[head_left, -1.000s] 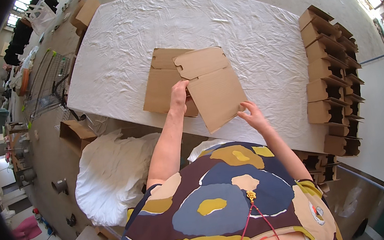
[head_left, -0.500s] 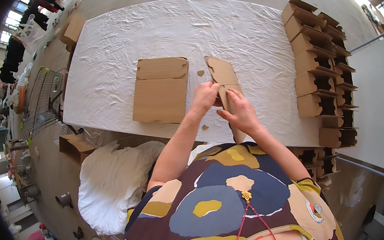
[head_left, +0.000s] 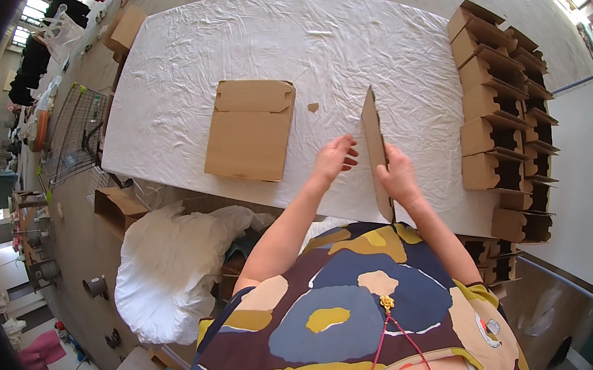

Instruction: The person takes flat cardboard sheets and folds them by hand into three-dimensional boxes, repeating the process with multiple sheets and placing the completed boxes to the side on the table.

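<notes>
A flat folded cardboard box blank (head_left: 376,150) stands nearly edge-on above the table's near side. My right hand (head_left: 398,175) is wrapped round its right side, with the thumb over the edge. To the left of that blank, my left hand (head_left: 336,158) is apart from it, empty, its fingers loosely curled and spaced. Farther left, a flat stack of folded cardboard box blanks (head_left: 250,132) lies on the white cloth. A small cardboard scrap (head_left: 313,108) rests between the stack and the held blank.
A wrinkled white cloth covers the table (head_left: 257,36). Along its right edge rise stacked open cardboard boxes (head_left: 491,97). White bundled fabric (head_left: 167,273) sits at the near left, beside an open carton (head_left: 118,211). A wire cart (head_left: 72,137) stands beyond the left edge.
My left hand has let go of the cardboard blank and drawn away from it. With the right hand, the blank has turned more edge-on and shifted a little right.
</notes>
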Demonstrator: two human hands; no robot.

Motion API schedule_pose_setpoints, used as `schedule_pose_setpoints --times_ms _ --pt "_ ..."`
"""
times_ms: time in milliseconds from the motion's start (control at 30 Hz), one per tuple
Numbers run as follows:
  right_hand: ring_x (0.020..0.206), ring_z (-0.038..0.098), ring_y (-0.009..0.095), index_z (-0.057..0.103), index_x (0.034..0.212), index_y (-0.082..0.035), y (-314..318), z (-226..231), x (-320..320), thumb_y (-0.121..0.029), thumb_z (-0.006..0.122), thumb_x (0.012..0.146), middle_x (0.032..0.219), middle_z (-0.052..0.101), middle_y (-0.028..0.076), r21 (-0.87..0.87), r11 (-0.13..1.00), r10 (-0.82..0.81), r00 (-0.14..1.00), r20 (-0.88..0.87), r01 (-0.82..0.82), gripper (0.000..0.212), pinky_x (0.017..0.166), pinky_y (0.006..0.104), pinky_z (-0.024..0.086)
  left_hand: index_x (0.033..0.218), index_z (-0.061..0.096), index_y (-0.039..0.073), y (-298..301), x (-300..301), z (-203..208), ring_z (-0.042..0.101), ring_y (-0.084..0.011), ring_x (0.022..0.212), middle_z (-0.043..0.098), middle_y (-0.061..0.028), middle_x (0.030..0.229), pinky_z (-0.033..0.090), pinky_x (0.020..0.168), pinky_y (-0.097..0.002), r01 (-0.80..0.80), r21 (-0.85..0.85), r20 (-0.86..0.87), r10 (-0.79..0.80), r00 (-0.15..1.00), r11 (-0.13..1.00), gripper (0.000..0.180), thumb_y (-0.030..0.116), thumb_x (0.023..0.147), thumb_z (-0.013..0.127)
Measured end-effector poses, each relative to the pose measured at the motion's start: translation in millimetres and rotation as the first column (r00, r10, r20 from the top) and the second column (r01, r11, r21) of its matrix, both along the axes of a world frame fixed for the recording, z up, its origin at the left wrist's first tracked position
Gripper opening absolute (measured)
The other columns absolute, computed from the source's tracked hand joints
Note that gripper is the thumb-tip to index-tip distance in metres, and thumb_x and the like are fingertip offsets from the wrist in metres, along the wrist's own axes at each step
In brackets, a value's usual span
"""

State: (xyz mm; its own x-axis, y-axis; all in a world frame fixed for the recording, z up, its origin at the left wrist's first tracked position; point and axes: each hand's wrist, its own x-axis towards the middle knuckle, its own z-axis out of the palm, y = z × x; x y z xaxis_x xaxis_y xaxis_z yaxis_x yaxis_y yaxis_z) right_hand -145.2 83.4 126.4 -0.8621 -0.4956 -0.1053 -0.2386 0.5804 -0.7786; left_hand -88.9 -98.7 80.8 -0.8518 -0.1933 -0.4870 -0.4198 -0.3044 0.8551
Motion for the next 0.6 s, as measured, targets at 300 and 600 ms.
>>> schedule_pose_setpoints --times_ms 300,600 --pt "0.091 0.065 0.019 0.064 0.110 0.005 41 -4 -34 -0.010 0.057 0.092 0.102 0.070 0.012 -0.238 0.943 -0.104 0.887 0.450 0.231 0.025 0.079 0.0350 0.052 0.118 0.062 0.008 -65 166 -91 0.069 -0.0184 0.085 0.069 -0.0076 0.101 0.055 0.074 -0.0320 -0.220 -0.053 0.397 0.222 0.891 0.974 0.034 0.037 0.102 0.054" --pt "0.100 0.067 0.020 0.059 0.122 0.002 5 -40 -42 -0.011 0.059 0.098 0.115 0.067 0.010 -0.407 0.796 -0.073 0.739 0.670 0.448 0.027 0.086 0.0323 0.056 0.108 0.068 0.009 -102 356 -151 0.066 -0.0155 0.066 0.070 -0.0052 0.088 0.053 0.056 -0.0311 -0.435 -0.274 0.633 0.501 0.590 0.858 0.022 0.025 0.094 0.062"
